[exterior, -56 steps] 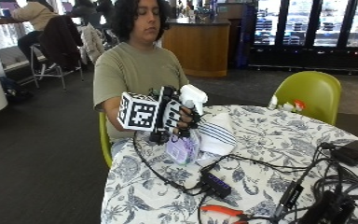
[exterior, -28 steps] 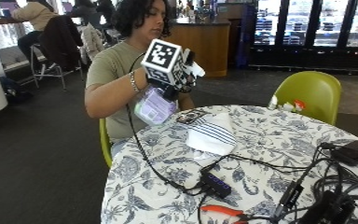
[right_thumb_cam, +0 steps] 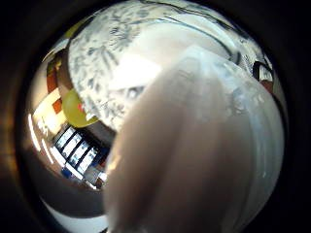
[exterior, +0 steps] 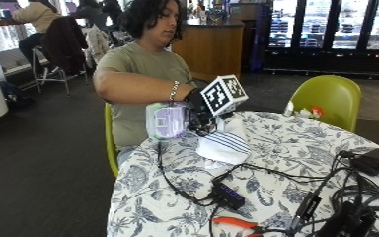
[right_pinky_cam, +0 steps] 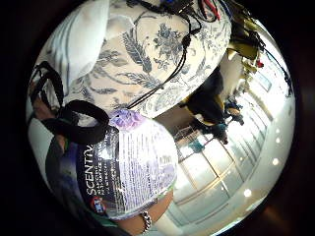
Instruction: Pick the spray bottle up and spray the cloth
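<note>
Centrally in the outside view, the spray bottle (exterior: 167, 120) is held above the near-left edge of the table (exterior: 288, 148) by the gloved right hand (exterior: 199, 106), whose fingers are curled round its upper part. The bottle is tipped sideways, its lavender-labelled body pointing toward the left of the frame and its head hidden behind the hand. A chain bracelet (exterior: 173, 91) is seen on the wrist just above it.

Just right of the bottle and slightly lower, the cloth (exterior: 223, 144) is lying on the floral tablecloth; it is white with dark stripes and is loosely folded. Whether the nozzle touches it cannot be told. Black cables (exterior: 176, 185) are trailed from the hand across the table to a small dark hub (exterior: 229, 195) at the lower middle. Orange-handled pliers (exterior: 237, 223) are seen at the bottom edge, and a green chair (exterior: 327, 98) stands behind the table at the right.

From the little-finger side palm view, the bottle's printed label (right_pinky_cam: 123, 167) is seen close to the palm, with the cloth (right_pinky_cam: 78, 44) on the table beyond. From the thumb side palm view, much of the picture is filled by a pale blurred shape that cannot be identified.
</note>
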